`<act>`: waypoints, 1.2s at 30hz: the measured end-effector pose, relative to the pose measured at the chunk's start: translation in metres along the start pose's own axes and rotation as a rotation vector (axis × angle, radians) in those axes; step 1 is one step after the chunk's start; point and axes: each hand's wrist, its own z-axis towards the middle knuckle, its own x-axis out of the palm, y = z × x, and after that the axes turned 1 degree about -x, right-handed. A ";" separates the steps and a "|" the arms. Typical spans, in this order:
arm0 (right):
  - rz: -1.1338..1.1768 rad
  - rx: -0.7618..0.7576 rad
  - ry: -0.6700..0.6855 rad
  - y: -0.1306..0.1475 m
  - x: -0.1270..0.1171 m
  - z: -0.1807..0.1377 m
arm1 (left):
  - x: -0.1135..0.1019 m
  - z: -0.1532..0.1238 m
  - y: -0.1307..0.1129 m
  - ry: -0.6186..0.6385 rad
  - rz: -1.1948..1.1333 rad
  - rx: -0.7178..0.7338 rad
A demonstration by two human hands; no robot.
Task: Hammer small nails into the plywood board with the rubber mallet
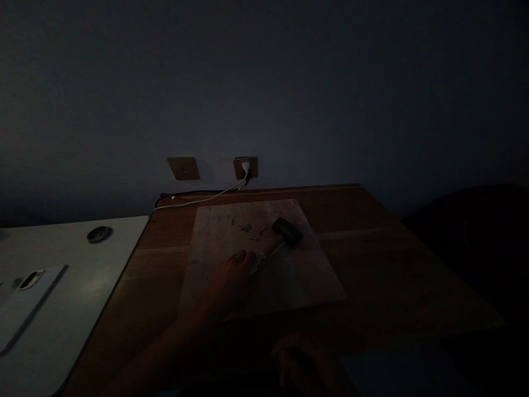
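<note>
The room is very dark. My left hand (231, 275) reaches across a pale wooden board (297, 286) on the brown table (392, 264). Its fingers curl over the near end of a mallet's handle. The mallet (286, 231) lies on the board with its dark head pointing away to the right. Several small nails or screws (249, 228) are scattered just beyond the hand, left of the mallet's head. My right hand (303, 364) shows only as a dim shape at the bottom edge, near the table's front; its fingers cannot be made out.
A white surface (82, 286) adjoins the table on the left, carrying a flat grey slab (25, 309) and a small round dark object (99, 234). On the wall behind are two socket plates (183, 167); a white plug (246, 166) and its cable (198, 200) run along the table's back edge.
</note>
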 end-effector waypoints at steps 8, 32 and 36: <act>0.653 0.038 -0.435 0.044 -0.011 0.078 | 0.003 -0.007 -0.010 -0.031 -0.565 0.139; -0.137 0.001 -0.403 0.077 -0.050 0.135 | -0.048 0.105 0.096 -0.256 0.138 0.094; -0.250 -0.082 -0.298 0.092 -0.053 0.163 | -0.050 0.108 0.128 -0.338 0.000 0.046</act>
